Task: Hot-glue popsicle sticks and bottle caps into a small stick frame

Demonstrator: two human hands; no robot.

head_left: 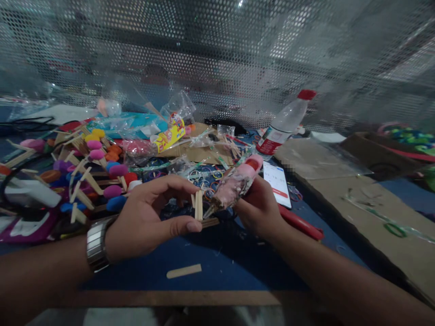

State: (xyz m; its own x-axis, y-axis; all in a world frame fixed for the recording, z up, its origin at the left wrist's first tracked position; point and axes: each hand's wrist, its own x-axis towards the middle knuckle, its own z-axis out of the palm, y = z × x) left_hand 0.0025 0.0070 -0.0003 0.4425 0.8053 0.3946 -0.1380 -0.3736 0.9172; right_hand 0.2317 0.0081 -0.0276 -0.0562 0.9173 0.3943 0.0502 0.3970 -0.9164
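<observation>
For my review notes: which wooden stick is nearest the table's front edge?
The lone stick on the blue tabletop; other sticks are farther back, some in the left hand.

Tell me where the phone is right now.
In the head view, the phone lies right of centre on the blue table, just beyond the right hand and on the near side of the red-capped bottle.

Craft workspace, perhaps a small workshop, shown by a blue table [238,267] with wooden sticks [184,271] near, colourful pieces [113,191] left, and perforated metal sheeting [210,59] far.
</observation>
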